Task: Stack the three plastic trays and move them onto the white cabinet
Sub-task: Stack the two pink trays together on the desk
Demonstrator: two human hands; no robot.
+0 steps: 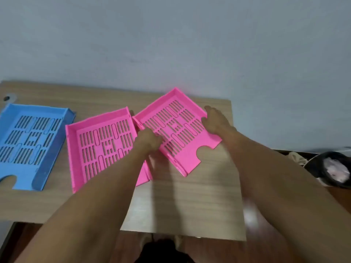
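- Left hand (149,139) and right hand (215,120) each clamp an edge of the tilted right pink tray (176,130).
- Second pink tray (102,147) and blue tray (28,143) lie on the worktop (190,202).

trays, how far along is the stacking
Nothing is stacked yet: the blue tray and the middle pink tray lie flat, side by side on the wooden table. In hand: the left hand and right hand grip the right pink tray, turned at an angle. Left: stacking all three and moving them; no white cabinet is in view.
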